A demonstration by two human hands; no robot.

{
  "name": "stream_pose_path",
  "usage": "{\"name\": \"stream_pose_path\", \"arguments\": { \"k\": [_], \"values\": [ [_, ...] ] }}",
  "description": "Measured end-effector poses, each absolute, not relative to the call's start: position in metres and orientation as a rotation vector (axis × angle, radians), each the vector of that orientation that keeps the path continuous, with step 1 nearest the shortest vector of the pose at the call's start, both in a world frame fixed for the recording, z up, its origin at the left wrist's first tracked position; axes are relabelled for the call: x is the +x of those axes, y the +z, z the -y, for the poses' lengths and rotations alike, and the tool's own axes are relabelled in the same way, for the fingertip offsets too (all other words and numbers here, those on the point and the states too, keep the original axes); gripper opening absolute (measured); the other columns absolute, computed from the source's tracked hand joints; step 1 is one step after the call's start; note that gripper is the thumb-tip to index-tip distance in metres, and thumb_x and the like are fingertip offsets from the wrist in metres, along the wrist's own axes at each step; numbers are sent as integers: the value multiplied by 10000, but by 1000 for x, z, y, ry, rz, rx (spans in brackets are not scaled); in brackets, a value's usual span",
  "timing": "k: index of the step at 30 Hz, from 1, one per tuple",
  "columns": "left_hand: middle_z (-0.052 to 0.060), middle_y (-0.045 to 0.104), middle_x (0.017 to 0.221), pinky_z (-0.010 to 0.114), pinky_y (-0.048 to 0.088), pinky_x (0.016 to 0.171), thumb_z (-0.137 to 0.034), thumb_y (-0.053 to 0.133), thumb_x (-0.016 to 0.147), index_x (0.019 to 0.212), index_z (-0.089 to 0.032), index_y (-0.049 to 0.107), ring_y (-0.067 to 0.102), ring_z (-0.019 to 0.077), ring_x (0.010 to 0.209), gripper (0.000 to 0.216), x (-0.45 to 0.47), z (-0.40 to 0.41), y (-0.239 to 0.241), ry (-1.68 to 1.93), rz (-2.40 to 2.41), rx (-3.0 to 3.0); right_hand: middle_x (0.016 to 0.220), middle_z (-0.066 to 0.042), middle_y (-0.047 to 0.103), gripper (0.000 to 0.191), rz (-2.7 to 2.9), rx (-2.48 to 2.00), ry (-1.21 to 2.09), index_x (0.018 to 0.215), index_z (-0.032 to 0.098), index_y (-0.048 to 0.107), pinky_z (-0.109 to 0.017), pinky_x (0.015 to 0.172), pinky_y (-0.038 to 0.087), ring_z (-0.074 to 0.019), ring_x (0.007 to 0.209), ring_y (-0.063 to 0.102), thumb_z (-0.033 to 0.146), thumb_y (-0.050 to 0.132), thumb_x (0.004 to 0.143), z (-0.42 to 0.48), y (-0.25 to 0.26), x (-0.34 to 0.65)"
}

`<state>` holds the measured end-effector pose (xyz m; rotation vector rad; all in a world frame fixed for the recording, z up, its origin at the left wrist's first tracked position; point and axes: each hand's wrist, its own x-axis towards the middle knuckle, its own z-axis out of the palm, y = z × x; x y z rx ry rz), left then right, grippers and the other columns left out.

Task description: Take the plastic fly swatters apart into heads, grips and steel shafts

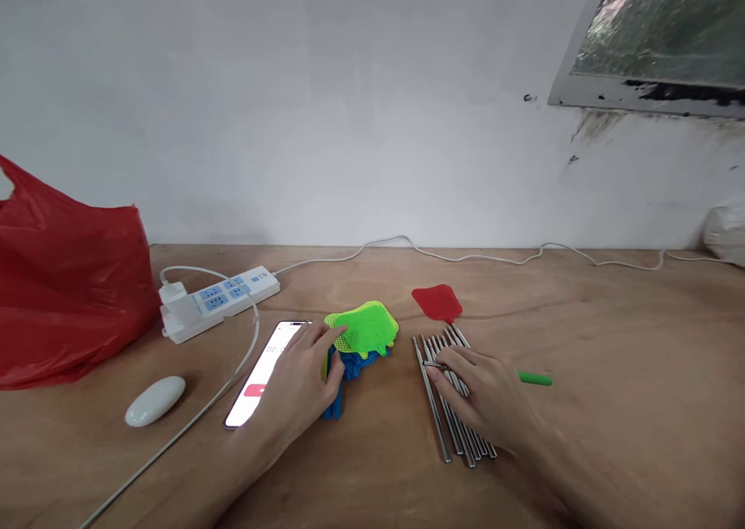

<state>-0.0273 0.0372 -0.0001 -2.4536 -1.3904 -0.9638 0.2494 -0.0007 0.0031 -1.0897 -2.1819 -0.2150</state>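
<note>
My left hand (306, 374) reaches over a small stack of green and yellow mesh fly swatter heads (366, 327). Its index fingertip touches the top green one, with thumb and fingers apart. Blue plastic pieces (355, 364) lie beneath the stack, partly covered by the hand. Thumb and fingers of my right hand (480, 393) pinch a thin metal rod (434, 364). A green handle (534, 378) sticks out beyond that hand, roughly in line with the rod; the stretch between is hidden. Below are several loose metal rods (439, 420) side by side. A red swatter head (438, 302) lies behind them.
A lit phone (285, 350) lies under my left wrist. Further left are a white power strip (233, 296) with a charger and cable, a white mouse-shaped object (155, 401) and a red plastic bag (70, 288). A thin white cord (401, 238) runs along the wall.
</note>
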Motion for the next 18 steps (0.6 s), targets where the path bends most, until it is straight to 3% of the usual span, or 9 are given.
{"name": "stream_pose_path", "arguments": {
  "k": [5,11,14,18],
  "values": [
    [75,656,1002,401,517,799,-191,442,946,1108,-217,670,621,258,912,281,-26,-34,-1,-1029,1369,-2498,683,-5,596,147,2018,-880,-276,896,212,563,-266,558,397,-155,602,561,160,468,994,8,7,255],
    [74,651,973,395,497,762,-204,439,975,1090,-214,666,600,252,885,254,-21,-30,-1,-1053,1329,-2579,669,-16,555,321,1448,-474,-155,882,258,599,-346,499,488,-190,533,567,372,354,1055,5,2,250],
    [85,655,989,405,503,772,-195,448,973,1085,-199,669,602,259,903,247,-19,-27,1,-1010,1282,-2631,633,-14,535,307,1286,-569,-212,851,270,582,-381,501,500,-207,518,563,382,370,1043,2,3,246],
    [91,653,1004,413,510,776,-182,446,976,1074,-182,672,608,265,911,247,-17,-26,1,-950,1289,-2680,703,-19,603,199,1661,-898,-178,944,242,629,-304,536,456,-168,570,588,216,441,1004,5,2,251]
  ]
}}
